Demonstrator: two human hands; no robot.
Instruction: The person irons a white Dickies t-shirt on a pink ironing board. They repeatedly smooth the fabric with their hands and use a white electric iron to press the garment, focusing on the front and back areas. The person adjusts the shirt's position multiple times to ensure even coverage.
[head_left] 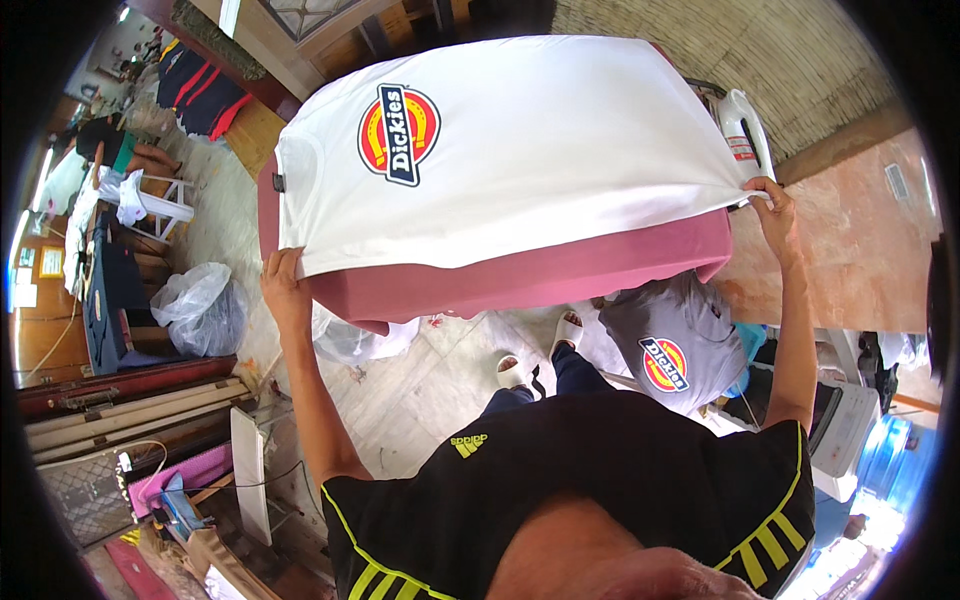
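Observation:
A white printed cloth (540, 150), with a red, yellow and black emblem at its left part, lies spread over a table covered in mauve fabric (520, 275). My left hand (285, 280) pinches the near left corner of the white cloth. At the near right corner, my right hand (774, 212) grips the same cloth, pulling that end to a point. The near edge runs nearly taut between the hands, with the mauve fabric showing below it. Just beyond my right hand stands a white jug (742, 130) with a handle. A small dark clip (279, 183) shows at the cloth's left edge.
A grey garment (665, 335) with a similar emblem hangs below the table's right end. Clear plastic bags (200, 308) rest on the floor at left. Far left, another person (125, 145) is by a white stool (165, 205). A white appliance (848, 435) stands at right.

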